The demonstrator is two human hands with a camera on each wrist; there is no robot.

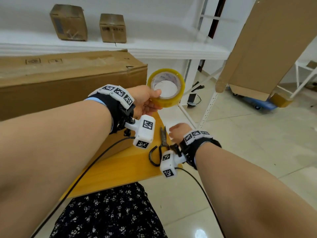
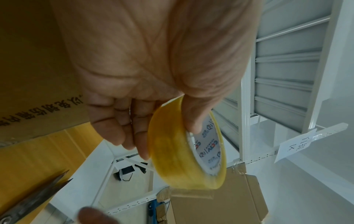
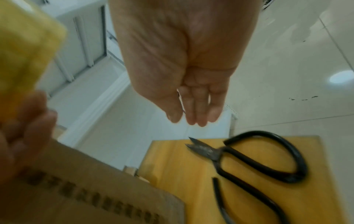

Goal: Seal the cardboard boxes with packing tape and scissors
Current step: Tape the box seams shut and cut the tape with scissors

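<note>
Yellowish translucent packing-tape roll [image 1: 166, 87] sits pinched in the left hand [image 1: 145, 102], up-left of the empty, slack-fingered right hand [image 1: 179, 132] above black-handled steel scissors [image 1: 163, 143].

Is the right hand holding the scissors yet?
No, the right hand hangs open above the scissors, which lie untouched on the yellow table.

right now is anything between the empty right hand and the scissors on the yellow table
Nothing visible is in the way. The right hand hangs open above the scissors, which lie alone on the yellow table. The long cardboard box sits off to the left, and the left hand holds the tape roll up and clear.
</note>
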